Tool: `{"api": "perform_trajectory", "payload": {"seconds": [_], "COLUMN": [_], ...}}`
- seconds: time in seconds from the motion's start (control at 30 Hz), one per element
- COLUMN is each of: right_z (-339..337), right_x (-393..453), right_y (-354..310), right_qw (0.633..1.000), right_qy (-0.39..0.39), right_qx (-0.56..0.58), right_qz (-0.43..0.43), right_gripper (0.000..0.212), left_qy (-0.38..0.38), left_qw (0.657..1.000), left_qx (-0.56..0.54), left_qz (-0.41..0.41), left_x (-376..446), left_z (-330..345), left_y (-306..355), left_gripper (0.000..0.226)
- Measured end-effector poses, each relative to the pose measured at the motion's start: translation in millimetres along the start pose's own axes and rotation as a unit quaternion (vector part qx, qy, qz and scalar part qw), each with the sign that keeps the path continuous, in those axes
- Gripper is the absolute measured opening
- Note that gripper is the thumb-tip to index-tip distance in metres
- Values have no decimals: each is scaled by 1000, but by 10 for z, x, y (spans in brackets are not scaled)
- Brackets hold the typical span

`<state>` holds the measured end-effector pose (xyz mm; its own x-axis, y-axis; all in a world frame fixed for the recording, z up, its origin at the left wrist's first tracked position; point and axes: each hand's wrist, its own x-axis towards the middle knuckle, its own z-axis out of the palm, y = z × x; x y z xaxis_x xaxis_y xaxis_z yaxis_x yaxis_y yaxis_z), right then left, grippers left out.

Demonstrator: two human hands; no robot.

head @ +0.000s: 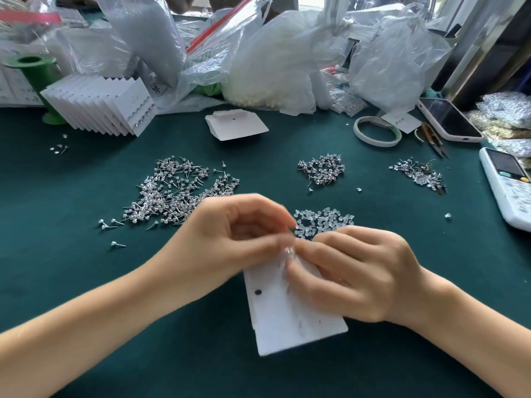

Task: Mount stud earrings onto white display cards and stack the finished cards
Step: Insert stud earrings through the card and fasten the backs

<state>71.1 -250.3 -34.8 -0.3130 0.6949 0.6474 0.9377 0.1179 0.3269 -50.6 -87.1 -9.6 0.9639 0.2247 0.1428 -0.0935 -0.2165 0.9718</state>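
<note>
1. Left hand [230, 242] and right hand [353, 271] curled, fingertips pinched together over top edge of white display card [293, 320] on green table [86, 282]; tiny stud between them blurred, grip unclear.
2. Loose stud earrings [175, 193] heaped just beyond left hand; clear backs [324, 219] beyond right.
3. Finished cards [100, 104] fanned far left.
4. Plastic bags [273, 67] at rear, one holding white beads.

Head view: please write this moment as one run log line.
step: mounting stud | left hand: pinching at card top | right hand: holding white display card | finished cards: stacked far left
</note>
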Motion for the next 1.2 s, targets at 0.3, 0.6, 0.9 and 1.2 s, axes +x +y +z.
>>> {"api": "perform_trajectory", "payload": {"seconds": [0.3, 0.6, 0.9, 1.2], "right_z": [-159, -138, -137, -148], "right_x": [175, 186, 203, 163], "right_y": [-89, -120, -93, 20], "right_qw": [652, 608, 628, 604], "right_qy": [71, 48, 103, 199], "right_qx": [499, 566, 522, 483], "right_qz": [566, 555, 568, 602], "right_gripper": [14, 18, 23, 12], "left_qy": [26, 30, 50, 19], "left_qw": [994, 994, 995, 928], "left_qx": [-61, -72, -75, 350], "left_qz": [-92, -74, -48, 127], "left_x": [55, 27, 33, 34], "left_z": [-9, 19, 42, 104], "left_y": [-61, -60, -61, -225], "left_gripper": [15, 19, 23, 2]}}
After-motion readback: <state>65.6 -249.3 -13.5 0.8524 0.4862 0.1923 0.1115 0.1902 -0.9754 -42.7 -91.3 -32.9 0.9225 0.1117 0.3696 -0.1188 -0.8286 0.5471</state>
